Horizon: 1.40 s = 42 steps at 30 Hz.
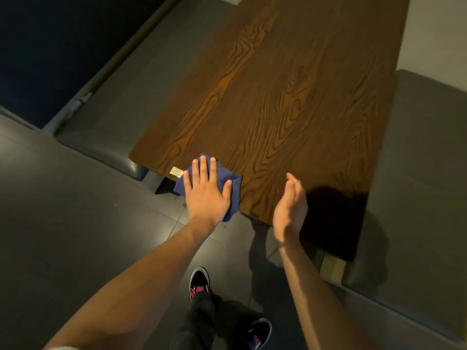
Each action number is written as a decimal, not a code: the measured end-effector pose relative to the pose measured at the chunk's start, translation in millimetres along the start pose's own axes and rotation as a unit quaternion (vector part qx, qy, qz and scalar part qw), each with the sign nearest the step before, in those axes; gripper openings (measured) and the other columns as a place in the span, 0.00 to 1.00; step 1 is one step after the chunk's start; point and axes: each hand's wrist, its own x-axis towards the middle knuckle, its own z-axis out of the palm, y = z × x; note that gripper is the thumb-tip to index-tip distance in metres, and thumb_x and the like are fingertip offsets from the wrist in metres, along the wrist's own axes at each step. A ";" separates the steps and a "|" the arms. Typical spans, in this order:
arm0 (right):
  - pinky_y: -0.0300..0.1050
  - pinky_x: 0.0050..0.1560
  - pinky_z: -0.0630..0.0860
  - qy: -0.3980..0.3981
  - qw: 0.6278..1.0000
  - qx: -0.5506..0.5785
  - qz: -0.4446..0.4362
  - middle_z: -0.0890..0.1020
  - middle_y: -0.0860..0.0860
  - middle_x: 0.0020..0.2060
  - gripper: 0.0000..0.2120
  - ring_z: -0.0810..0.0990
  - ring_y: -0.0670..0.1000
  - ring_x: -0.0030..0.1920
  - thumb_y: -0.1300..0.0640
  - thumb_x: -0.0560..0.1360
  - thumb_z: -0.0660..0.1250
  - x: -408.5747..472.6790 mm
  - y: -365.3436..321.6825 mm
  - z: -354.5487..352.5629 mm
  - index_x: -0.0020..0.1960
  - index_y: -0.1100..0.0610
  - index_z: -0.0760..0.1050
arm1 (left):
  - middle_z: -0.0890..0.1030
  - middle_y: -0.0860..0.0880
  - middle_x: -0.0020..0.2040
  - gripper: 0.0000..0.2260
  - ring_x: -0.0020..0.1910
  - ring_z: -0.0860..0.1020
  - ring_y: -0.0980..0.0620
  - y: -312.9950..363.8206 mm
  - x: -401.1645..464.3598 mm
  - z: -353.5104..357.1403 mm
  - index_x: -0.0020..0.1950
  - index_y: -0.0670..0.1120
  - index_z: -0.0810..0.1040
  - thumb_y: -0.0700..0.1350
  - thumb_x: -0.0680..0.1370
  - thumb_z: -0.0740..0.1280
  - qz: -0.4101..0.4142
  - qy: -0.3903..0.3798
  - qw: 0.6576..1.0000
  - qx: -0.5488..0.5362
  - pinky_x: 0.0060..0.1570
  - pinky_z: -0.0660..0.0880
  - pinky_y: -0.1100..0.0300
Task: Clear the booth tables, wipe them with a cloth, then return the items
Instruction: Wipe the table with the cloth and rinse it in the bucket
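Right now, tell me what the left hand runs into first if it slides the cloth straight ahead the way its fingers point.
Nothing, as far as the picture shows. The left hand lies flat on the blue cloth at the near edge of the table; ahead lies only bare wood. The small label sits off to its left.

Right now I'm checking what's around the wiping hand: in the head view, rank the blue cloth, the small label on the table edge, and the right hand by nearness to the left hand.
1. Blue cloth: directly under the left hand, touching.
2. Small label: just left, at the table edge.
3. Right hand: off to the right, raised edge-on.
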 end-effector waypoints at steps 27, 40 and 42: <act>0.44 0.63 0.69 0.063 0.993 0.036 0.094 0.79 0.53 0.59 0.23 0.76 0.49 0.59 0.47 0.81 0.55 56.9 46.7 -141.7 0.67 0.60 0.74 | 0.37 0.46 0.82 0.39 0.80 0.35 0.46 235.3 -66.2 57.5 0.83 0.48 0.40 0.66 0.76 0.42 0.380 -0.150 0.907 0.105 0.76 0.32 0.46; 0.51 0.76 0.62 0.130 0.991 -0.001 0.028 0.71 0.55 0.73 0.29 0.66 0.52 0.75 0.47 0.78 0.52 135.2 -5.4 -37.2 0.75 0.60 0.68 | 0.50 0.45 0.83 0.36 0.82 0.46 0.46 231.2 127.1 37.8 0.83 0.47 0.50 0.64 0.81 0.53 0.406 -0.105 0.907 0.043 0.78 0.39 0.47; 0.51 0.76 0.61 0.099 0.995 0.000 0.021 0.71 0.57 0.73 0.29 0.66 0.53 0.75 0.48 0.78 0.52 147.6 -16.8 -7.8 0.75 0.62 0.68 | 0.50 0.45 0.83 0.38 0.82 0.47 0.46 212.9 157.5 27.5 0.83 0.47 0.51 0.66 0.78 0.47 0.389 -0.098 0.915 0.046 0.78 0.40 0.47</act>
